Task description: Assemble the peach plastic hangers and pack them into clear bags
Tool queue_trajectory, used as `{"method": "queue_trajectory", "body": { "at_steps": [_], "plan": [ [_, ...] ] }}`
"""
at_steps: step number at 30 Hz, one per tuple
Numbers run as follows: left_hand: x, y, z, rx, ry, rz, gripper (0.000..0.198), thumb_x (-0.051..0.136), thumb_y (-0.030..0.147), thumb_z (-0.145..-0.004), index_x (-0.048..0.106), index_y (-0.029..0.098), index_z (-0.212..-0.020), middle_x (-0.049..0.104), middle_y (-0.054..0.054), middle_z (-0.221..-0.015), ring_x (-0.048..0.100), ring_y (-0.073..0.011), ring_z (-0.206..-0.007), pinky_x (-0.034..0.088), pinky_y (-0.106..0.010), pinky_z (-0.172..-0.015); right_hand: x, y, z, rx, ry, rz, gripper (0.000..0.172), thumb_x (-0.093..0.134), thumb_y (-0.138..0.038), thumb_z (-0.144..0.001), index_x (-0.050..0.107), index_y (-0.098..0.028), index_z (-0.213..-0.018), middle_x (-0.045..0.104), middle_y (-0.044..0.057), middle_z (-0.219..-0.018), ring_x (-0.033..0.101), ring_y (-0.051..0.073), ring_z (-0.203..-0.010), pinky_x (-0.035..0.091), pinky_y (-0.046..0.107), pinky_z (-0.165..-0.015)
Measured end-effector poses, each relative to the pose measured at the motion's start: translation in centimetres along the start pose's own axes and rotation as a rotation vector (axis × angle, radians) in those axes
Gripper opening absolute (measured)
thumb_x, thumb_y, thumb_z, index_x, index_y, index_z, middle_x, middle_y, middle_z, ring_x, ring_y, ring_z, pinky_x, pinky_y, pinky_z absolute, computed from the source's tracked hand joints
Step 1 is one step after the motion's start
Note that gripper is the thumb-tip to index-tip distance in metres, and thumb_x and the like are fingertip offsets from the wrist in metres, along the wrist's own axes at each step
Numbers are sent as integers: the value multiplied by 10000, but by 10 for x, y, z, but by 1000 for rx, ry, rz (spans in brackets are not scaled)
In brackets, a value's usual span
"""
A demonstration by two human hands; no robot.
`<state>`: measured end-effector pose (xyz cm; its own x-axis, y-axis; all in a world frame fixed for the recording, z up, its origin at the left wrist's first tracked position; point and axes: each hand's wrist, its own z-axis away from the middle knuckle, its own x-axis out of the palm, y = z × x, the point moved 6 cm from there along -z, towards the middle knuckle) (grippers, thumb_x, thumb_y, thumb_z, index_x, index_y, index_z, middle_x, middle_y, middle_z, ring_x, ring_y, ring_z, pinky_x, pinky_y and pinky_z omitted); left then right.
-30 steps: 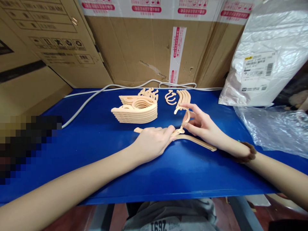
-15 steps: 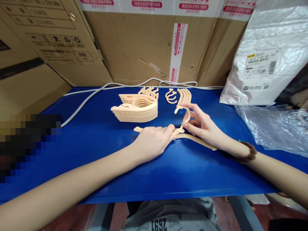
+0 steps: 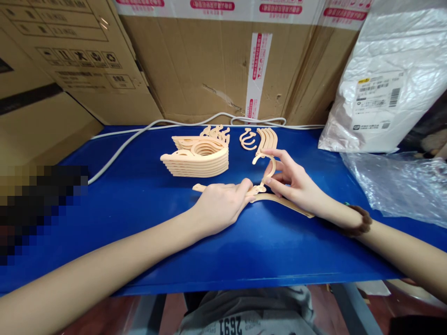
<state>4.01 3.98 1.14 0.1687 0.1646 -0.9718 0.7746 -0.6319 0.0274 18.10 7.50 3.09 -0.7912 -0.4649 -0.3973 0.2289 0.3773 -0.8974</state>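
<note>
My left hand (image 3: 223,204) is closed over the middle of a beige plastic hanger arm (image 3: 199,188), whose left tip sticks out past the knuckles. A second beige arm (image 3: 284,202) slants away to the right under my right hand (image 3: 289,181). Between thumb and fingers, my right hand pinches a curved beige hanger hook (image 3: 271,167). The hook's lower end meets the arms' joint (image 3: 257,189) beside my left thumb; whether it is seated there I cannot tell. Behind my hands stands a stack of folded beige hangers (image 3: 197,158).
Loose hooks (image 3: 247,139), a row of curved arms (image 3: 267,139) and small beige pieces (image 3: 215,133) lie at the back of the blue table (image 3: 139,242). A white cable (image 3: 118,158) runs along the cardboard box (image 3: 195,70). Right: a white parcel bag (image 3: 380,79) and clear plastic (image 3: 394,186).
Both hands and the hanger parts between them have shifted very slightly to the left. The grips look the same.
</note>
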Motion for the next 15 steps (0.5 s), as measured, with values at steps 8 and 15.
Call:
{"method": "queue_trajectory", "body": {
  "at_steps": [8,15],
  "plan": [
    [0,0,-1,-10,-19,-12,221,330,343,-1053,468,180,-998,728,-22,-804,706,-203,-667,363,-263,-512,2,-3,2,-20,36,40,448,546,-223,-948,363,-238,-1357,500,-42,-823,501,62,-543,426,200,-469],
    [1,0,-3,-31,-56,-28,240,322,355,-1053,475,176,-1006,726,-35,-794,706,-199,-659,344,-248,-487,2,1,-1,4,11,13,470,546,-239,-945,341,-233,-1368,525,-29,-833,523,81,-573,450,223,-490]
  ]
}}
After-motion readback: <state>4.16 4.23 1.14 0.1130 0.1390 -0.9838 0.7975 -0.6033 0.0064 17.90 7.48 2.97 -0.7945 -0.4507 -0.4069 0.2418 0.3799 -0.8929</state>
